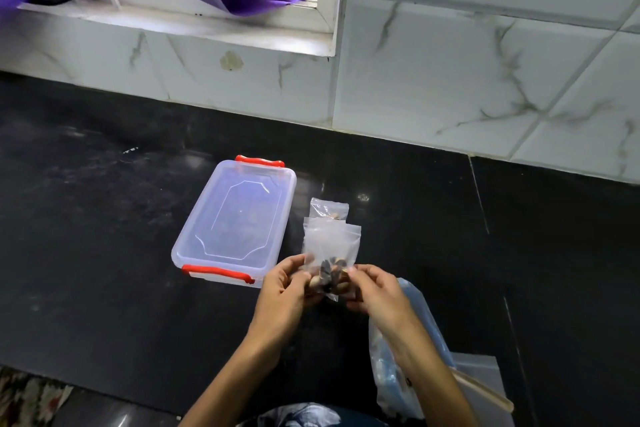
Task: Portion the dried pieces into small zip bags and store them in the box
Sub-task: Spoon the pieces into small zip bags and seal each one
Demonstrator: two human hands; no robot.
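Both hands grip one small zip bag (330, 253) above the black table (104, 218): the left hand (284, 288) pinches its left edge, the right hand (375, 291) its right. Dried pieces (329, 276) sit at its bottom. Another filled bag (329, 210) lies just beyond. The box (235, 218), to the left, is lidded, so storing seems undone. A larger bag (398, 374) lies near right.

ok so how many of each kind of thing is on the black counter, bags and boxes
small clear zip bags with dried pieces: 2, one held in both hands, one lying behind it
clear plastic box with red clips, lid on: 1
large bluish plastic bag: 1
total: 4
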